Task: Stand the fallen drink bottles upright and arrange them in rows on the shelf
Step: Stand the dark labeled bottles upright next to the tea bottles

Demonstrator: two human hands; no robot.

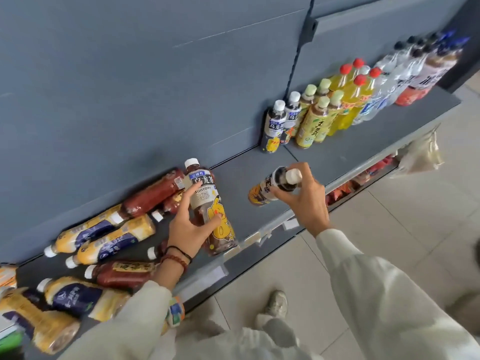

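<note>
Our left hand (192, 227) curls fingers and thumb round the middle of a dark oolong tea bottle (205, 201), its white cap pointing away from us. Our right hand (309, 201) grips a second tea bottle (265, 188) by its neck, tilted over the grey shelf (337, 157). Beyond the right hand stand the upright rows (319, 110). Left of the left hand, the fallen bottles (104, 237) lie heaped. To do this well, we judge, each bottle should go beside the matching white-capped pair at the rows' near end, base set flat before we release it.
</note>
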